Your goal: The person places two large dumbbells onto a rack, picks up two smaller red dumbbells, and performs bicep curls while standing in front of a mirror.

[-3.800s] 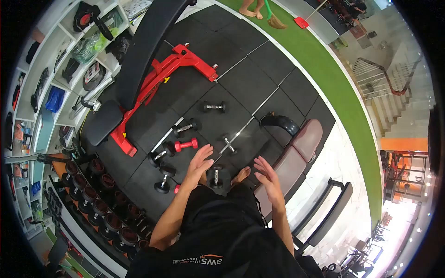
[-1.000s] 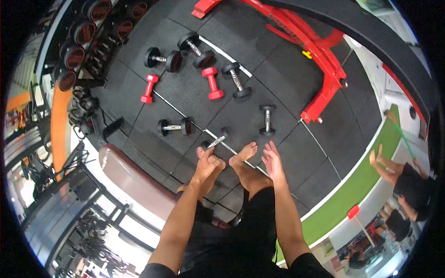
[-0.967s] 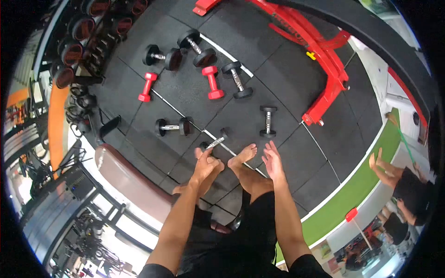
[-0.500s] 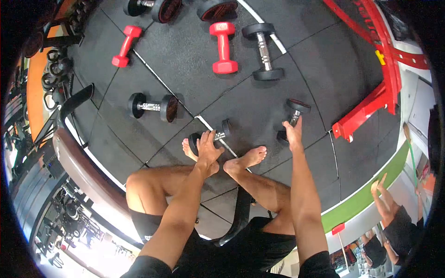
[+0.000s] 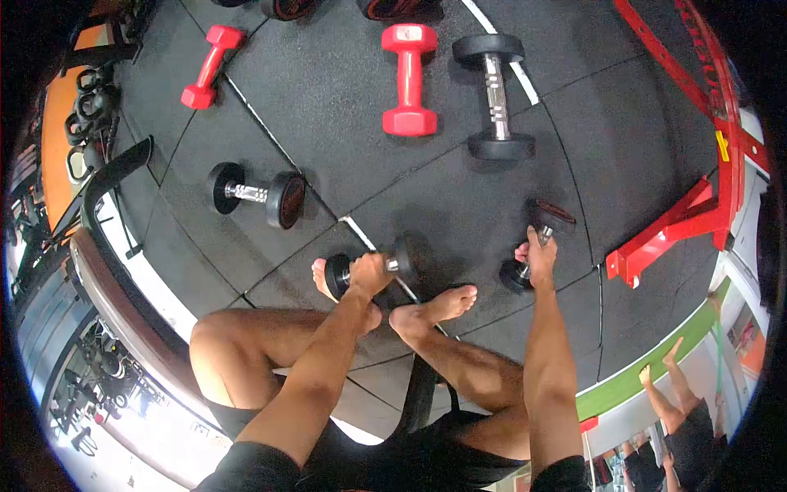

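The person's left hand (image 5: 370, 275) is closed round the middle of one black weight (image 5: 338, 276), which is right by the toes of the left foot (image 5: 321, 279). The right hand (image 5: 539, 256) is wrapped round the middle of another black weight (image 5: 552, 215), out to the side of the right foot (image 5: 451, 304). It is hard to tell if either weight is off the floor (image 5: 459, 197).

Both feet are bare, so a slip could hurt a lot. If the left hand has a loose or sweaty grip, its weight could drop on the toes. If that hand is not in the middle of the bar, one end could dip and bump the foot. The right weight sits at a slant, so it could twist and bend the wrist, or pinch the fingers on the floor.

The arms reach far down and one is out wide, so a fast pull could hurt the back or make the person wobble. The loose black weight (image 5: 287, 200) and big red weight (image 5: 409, 80) lie ahead, and a foot stepping that way could trip on them
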Available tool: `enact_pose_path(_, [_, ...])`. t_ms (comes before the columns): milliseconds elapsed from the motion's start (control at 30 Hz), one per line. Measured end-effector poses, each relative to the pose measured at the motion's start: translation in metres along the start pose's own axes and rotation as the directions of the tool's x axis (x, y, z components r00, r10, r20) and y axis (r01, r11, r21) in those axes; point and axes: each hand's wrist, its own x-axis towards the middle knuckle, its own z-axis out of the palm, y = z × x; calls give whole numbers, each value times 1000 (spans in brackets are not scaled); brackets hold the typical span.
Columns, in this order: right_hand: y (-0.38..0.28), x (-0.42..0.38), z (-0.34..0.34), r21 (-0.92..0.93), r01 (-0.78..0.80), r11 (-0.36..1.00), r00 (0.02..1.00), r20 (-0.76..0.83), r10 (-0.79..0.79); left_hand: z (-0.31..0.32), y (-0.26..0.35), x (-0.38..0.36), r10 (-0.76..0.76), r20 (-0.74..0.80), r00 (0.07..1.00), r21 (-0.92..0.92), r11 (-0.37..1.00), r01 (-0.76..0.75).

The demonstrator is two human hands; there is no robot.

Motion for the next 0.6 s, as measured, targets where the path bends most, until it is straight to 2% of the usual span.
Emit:
enact_pose_path(100, [3,14,-2,31,-86,996,996,-2,86,-1,1,-1,23,-14,1000,57,998,-22])
enact_pose_path(167, [5,15,-5,-12,-60,998,997,-45,60,-1,2,-1,44,21,999,117,992,-47])
enact_pose_path(333, [20,25,-2,-59,-34,998,995,-98,28,-8,3,-2,39,-13,999,101,994,-37])
enact_pose_path(433, [14,13,13,19,-55,998,989,-135,57,-6,5,-13,0,-70,998,20,1000,1])
enact_pose_path(500, [11,-9,16,192,-157,969,984,-58,171,-11,-1,-29,-44,-104,994,-45,998,40])
enact_pose_path(533, [8,-21,21,262,-202,944,976,-20,215,-18,-3,-38,69,-114,991,-2,998,-70])
enact_pose_path(567, [3,-35,24,327,-243,913,968,18,251,-24,-2,-50,-11,-137,990,-127,992,-7])
enact_pose_path(600, [7,-48,26,355,-256,899,964,33,262,-32,-1,-60,-20,-138,990,-179,984,-5])
